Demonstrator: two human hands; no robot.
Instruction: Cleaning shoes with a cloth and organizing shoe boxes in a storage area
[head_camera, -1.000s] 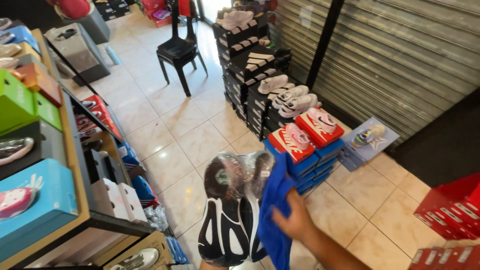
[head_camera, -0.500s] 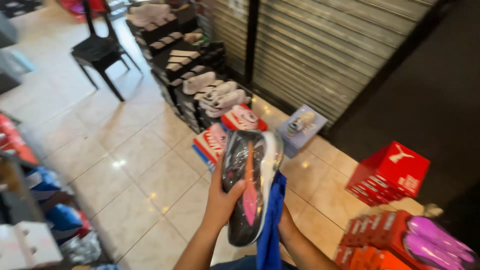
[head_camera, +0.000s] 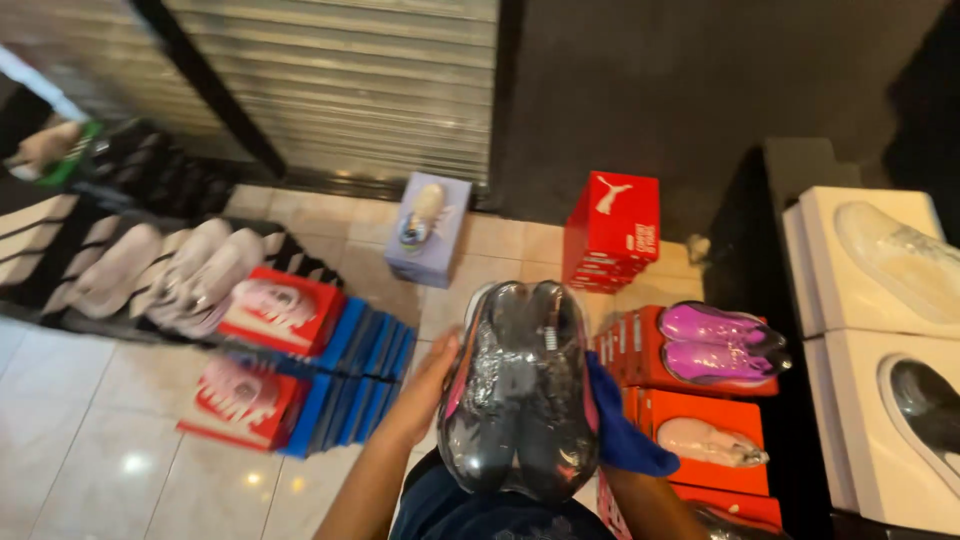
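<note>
Left hand (head_camera: 432, 372): fingers curled against left side of plastic-wrapped dark shoe pair (head_camera: 520, 388), gripping it. Right hand hidden behind pair and blue cloth (head_camera: 618, 428); grip cannot be told. 2 purple shoes (head_camera: 722, 343) right of pair.

This is a shoe shop. Stacks of red shoe boxes (head_camera: 612, 232), orange boxes (head_camera: 705, 420) and white boxes (head_camera: 880, 340) stand on the tiled floor (head_camera: 110, 470), most with a display pair on top (many wrapped in clear plastic), such as the purple shoes (head_camera: 722, 342). A closed roller shutter (head_camera: 340, 85) fills the wall behind.
</note>
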